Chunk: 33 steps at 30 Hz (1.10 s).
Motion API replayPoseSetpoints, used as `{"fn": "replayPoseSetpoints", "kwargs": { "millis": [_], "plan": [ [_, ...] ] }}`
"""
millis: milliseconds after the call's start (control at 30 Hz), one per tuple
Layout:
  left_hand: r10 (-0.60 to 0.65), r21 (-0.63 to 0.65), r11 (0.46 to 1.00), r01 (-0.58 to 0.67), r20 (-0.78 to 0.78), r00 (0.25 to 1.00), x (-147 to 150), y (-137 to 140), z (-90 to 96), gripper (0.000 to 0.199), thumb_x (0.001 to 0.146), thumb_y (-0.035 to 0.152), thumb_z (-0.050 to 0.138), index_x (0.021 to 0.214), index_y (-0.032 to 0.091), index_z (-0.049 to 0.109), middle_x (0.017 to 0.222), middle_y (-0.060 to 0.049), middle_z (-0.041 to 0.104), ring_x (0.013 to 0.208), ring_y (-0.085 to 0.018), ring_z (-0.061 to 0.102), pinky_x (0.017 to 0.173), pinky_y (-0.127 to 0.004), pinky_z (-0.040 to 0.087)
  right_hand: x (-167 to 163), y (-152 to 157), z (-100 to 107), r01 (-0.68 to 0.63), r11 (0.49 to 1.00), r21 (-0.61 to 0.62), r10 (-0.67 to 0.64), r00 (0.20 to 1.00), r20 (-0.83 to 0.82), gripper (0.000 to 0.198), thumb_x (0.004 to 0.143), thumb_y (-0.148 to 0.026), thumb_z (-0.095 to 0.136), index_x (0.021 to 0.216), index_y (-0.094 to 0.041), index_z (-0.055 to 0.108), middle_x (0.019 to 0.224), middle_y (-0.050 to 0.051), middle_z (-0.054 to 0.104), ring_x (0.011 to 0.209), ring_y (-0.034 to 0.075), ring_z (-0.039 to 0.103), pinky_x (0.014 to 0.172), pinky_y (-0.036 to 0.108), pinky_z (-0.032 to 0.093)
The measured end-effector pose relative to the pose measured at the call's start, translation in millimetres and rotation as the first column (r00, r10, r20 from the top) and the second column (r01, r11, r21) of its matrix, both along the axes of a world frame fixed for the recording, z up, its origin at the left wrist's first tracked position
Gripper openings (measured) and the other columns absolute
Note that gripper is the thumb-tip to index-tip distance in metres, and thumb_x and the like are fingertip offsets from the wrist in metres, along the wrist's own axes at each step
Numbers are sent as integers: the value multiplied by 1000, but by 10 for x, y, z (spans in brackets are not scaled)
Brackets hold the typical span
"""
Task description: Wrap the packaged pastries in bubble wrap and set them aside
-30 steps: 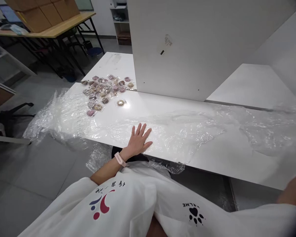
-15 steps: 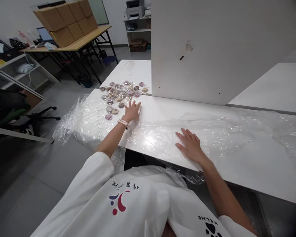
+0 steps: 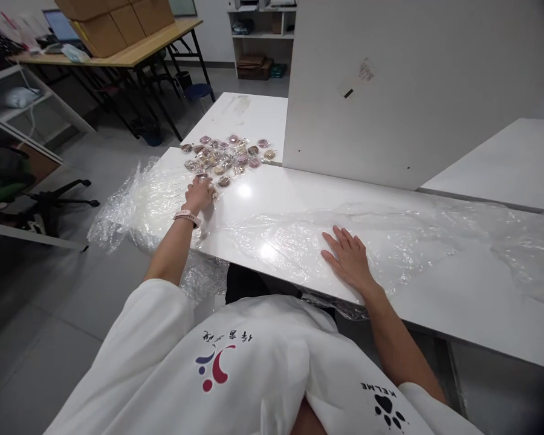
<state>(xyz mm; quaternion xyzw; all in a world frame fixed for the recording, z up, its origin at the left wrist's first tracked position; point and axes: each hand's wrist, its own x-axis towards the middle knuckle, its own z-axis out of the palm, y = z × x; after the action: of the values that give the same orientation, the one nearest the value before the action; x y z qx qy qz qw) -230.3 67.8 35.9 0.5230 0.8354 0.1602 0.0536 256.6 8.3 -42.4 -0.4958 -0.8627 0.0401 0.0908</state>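
Observation:
Small clear-wrapped packets [image 3: 226, 162], pinkish and brown inside, lie in a loose cluster at the far left of the white table [image 3: 294, 187]. My left hand [image 3: 199, 194], with a pale band at the wrist, reaches over the near edge of this cluster. Its fingers are spread and slightly bent over a few packets, which it partly hides. Flat on clear plastic film [image 3: 281, 235] rests my right hand [image 3: 347, 257], palm down with fingers apart and nothing held.
Crumpled bubble wrap [image 3: 131, 205] hangs over the table's left end. A tall white panel [image 3: 358, 121] stands along the back. Beyond are a wooden desk [image 3: 163, 42] with cardboard boxes [image 3: 118, 30], a blue stool [image 3: 197, 92] and a shelf [image 3: 263, 37].
My left hand has moved left, from beside the cluster to over its near packets. My right hand stays on the film. The camera view has shifted slightly.

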Motion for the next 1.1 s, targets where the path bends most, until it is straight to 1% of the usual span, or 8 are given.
{"fn": "replayPoseSetpoints", "kwargs": {
  "millis": [167,367,500,633,733,833,933,1100],
  "plan": [
    [31,55,998,-35,72,997,-43,-60,-70,24,95,17,54,117,12,60,117,-15,55,118,-28,48,101,-52,41,-43,325,24,-16,997,-69,16,1000,-3,61,102,-59,21,153,-32,38,165,2,24,153,24,20,121,51,22],
    [-33,398,917,33,-6,999,302,-91,327,28,94,8,52,121,13,57,127,-14,50,125,-30,46,103,-57,40,-99,355,36,13,999,-43,-17,996,-87,60,101,-59,22,151,-31,42,163,2,30,152,25,23,122,51,21],
    [-360,462,825,326,-16,933,1397,-312,322,38,99,11,44,130,29,54,138,-9,49,116,-25,55,88,-45,53,-85,364,9,116,992,-42,-123,930,-347,60,101,-58,26,147,-26,48,154,8,46,142,25,40,119,48,29],
    [-784,288,601,746,32,620,2733,-727,-155,33,100,16,44,126,30,57,138,-10,54,115,-26,58,91,-49,53,-3,406,42,214,961,-174,-276,754,-597,62,98,-63,33,142,-25,53,143,10,56,132,25,51,109,45,44],
    [-884,172,466,868,37,467,3151,-940,-393,40,98,25,52,137,29,51,149,-14,46,133,-35,47,102,-59,45,121,272,233,201,952,-231,-305,681,-665,59,99,-61,34,139,-23,56,139,11,59,126,24,57,104,44,49],
    [-901,174,433,884,69,428,2919,-1059,-346,71,93,48,59,154,31,28,163,-15,25,150,-38,25,116,-64,30,286,-145,502,195,972,-130,-234,759,-607,53,100,-56,37,140,-26,55,138,10,60,127,26,56,106,46,46],
    [-922,134,384,913,115,371,2372,-1222,-264,86,89,57,61,158,32,16,165,-12,21,153,-32,19,123,-59,23,432,-742,561,-8,999,-38,-7,922,-388,59,95,-56,51,147,-30,47,149,7,51,140,29,44,114,48,38],
    [-882,184,471,862,72,467,1911,-1540,-516,41,94,34,60,135,29,54,150,-8,51,145,-26,40,120,-56,32,442,-1402,111,11,998,54,-2,988,-157,45,99,-29,46,144,-33,52,154,4,47,142,27,42,117,51,32]
  ]
}}
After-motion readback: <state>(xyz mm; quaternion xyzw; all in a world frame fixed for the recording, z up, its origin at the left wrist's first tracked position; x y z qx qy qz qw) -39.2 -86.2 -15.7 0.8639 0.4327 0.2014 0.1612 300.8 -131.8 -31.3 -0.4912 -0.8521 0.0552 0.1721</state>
